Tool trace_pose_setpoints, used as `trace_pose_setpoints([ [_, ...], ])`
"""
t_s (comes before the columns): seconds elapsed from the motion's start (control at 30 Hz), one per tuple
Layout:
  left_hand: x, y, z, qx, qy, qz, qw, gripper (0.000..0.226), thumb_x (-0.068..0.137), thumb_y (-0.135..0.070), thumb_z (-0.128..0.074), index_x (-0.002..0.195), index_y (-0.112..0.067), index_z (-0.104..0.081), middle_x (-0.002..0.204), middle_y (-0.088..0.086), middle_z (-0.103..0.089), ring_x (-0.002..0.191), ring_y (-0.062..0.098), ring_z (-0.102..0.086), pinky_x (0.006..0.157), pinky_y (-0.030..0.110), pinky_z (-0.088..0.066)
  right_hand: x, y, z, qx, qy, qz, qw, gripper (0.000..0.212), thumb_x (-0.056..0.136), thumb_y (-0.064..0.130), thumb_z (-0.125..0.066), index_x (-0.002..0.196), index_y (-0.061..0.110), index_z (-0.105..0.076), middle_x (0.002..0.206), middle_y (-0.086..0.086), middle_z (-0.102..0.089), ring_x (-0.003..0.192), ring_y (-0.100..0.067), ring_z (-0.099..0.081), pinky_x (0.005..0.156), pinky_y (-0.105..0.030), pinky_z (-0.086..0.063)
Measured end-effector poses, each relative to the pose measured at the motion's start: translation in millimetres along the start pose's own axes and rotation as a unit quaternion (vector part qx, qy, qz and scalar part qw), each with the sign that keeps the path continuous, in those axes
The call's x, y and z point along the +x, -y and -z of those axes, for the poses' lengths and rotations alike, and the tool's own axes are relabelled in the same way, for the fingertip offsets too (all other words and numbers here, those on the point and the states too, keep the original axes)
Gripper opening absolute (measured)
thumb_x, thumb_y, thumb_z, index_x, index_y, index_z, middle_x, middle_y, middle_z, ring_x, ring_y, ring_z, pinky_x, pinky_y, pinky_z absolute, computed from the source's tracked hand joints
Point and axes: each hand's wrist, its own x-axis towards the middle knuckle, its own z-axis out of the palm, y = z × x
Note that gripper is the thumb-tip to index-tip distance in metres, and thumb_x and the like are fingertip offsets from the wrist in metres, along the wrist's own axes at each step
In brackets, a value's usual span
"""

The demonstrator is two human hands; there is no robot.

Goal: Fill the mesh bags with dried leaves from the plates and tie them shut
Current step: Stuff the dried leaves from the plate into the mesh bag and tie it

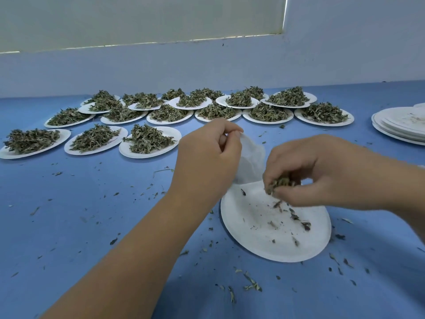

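Observation:
My left hand [208, 155] pinches the top rim of a white mesh bag [250, 160] and holds it up above the near plate. My right hand [319, 173] pinches a small bunch of dried leaves [279, 182] just right of the bag and above the plate. The near white paper plate [257, 238] lies on the blue table and carries only a few leaf bits and crumbs. The lower part of the bag is hidden behind my left hand.
Several white plates heaped with dried leaves [149, 140] fill the table's far side in rows. A stack of used plates [400, 123] sits at the far right. Loose leaf scraps [251, 284] litter the blue tabletop [92, 215]. A pale wall rises behind.

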Motion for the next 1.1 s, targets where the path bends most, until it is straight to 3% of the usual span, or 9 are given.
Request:
trace_pose_setpoints([
  [0.17,-3,-2,-5,0.0,0.017,0.014,1.0,0.024,0.092,-0.011,-0.054,0.08,-0.029,-0.065,0.045,-0.015,-0.044,0.043,0.004,-0.039,0.043,0.011,-0.028,2,7,3,-0.03,-0.155,0.033,0.987,0.014,0.078,0.024,-0.075,0.077,0.036,-0.069,0.077,0.006,-0.066,0.07,-0.017,-0.06,0.063,-0.019,-0.046],
  [0.23,-4,-3,-6,0.002,0.014,0.011,1.0,0.021,0.092,-0.012,-0.055,0.081,-0.026,-0.066,0.046,-0.018,-0.046,0.045,0.003,-0.042,0.044,0.01,-0.029,4,9,-2,-0.055,-0.183,0.023,0.981,0.012,0.076,0.027,-0.068,0.077,0.039,-0.066,0.075,0.006,-0.065,0.072,-0.017,-0.059,0.062,-0.017,-0.044],
  [0.37,-4,-3,-7,-0.004,0.018,0.019,1.0,0.019,0.091,-0.013,-0.056,0.083,-0.024,-0.069,0.045,-0.016,-0.046,0.045,0.004,-0.041,0.046,0.012,-0.029,8,9,-13,-0.117,-0.193,-0.017,0.974,0.011,0.075,0.029,-0.06,0.078,0.036,-0.068,0.073,0.012,-0.061,0.074,-0.009,-0.057,0.064,-0.022,-0.043],
  [0.5,-3,-5,-8,-0.022,0.023,0.029,0.999,0.02,0.091,-0.013,-0.057,0.08,-0.026,-0.068,0.047,-0.007,-0.044,0.046,0.005,-0.038,0.046,0.018,-0.033,9,9,-20,-0.14,-0.211,-0.06,0.965,0.016,0.074,0.031,-0.058,0.08,0.034,-0.072,0.072,0.014,-0.06,0.073,0.001,-0.053,0.061,-0.016,-0.04],
  [0.7,-5,-8,-12,-0.039,0.031,0.026,0.998,0.021,0.09,-0.013,-0.06,0.079,-0.028,-0.068,0.052,0.008,-0.048,0.045,0.005,-0.037,0.047,0.015,-0.032,14,11,-26,-0.216,-0.232,-0.111,0.942,0.032,0.081,0.034,-0.066,0.112,0.029,-0.07,0.079,0.019,-0.055,0.07,0.002,-0.044,0.064,-0.012,-0.029],
  [0.87,-6,-8,-13,-0.039,0.035,0.032,0.998,0.017,0.089,-0.013,-0.061,0.081,-0.024,-0.071,0.045,-0.009,-0.043,0.044,0.005,-0.038,0.047,0.013,-0.031,13,12,-25,-0.155,-0.237,-0.111,0.953,0.016,0.072,0.035,-0.063,0.087,0.033,-0.058,0.079,0.022,-0.05,0.069,0.008,-0.051,0.065,-0.003,-0.035],
  [0.97,-5,-9,-11,-0.052,0.034,0.038,0.997,0.019,0.089,-0.011,-0.06,0.08,-0.024,-0.071,0.046,-0.004,-0.044,0.043,0.005,-0.037,0.046,0.011,-0.03,12,12,-25,-0.16,-0.227,-0.089,0.957,0.012,0.076,0.031,-0.059,0.083,0.026,-0.067,0.083,0.014,-0.054,0.073,-0.002,-0.057,0.066,-0.01,-0.039],
  [1.07,-7,-10,-11,-0.052,0.039,0.039,0.997,0.021,0.089,-0.011,-0.059,0.08,-0.025,-0.071,0.049,0.004,-0.047,0.044,0.005,-0.037,0.047,0.013,-0.032,13,8,-28,-0.223,-0.206,-0.056,0.951,0.017,0.086,0.009,-0.064,0.085,0.02,-0.077,0.086,0.004,-0.065,0.072,-0.02,-0.061,0.059,-0.028,-0.045],
  [1.1,-7,-11,-11,-0.051,0.04,0.04,0.997,0.02,0.089,-0.011,-0.059,0.08,-0.024,-0.071,0.049,0.004,-0.048,0.044,0.004,-0.038,0.048,0.013,-0.033,13,8,-29,-0.235,-0.208,-0.034,0.949,0.02,0.085,0.002,-0.066,0.084,0.017,-0.078,0.084,0.001,-0.068,0.069,-0.023,-0.062,0.056,-0.024,-0.043],
])
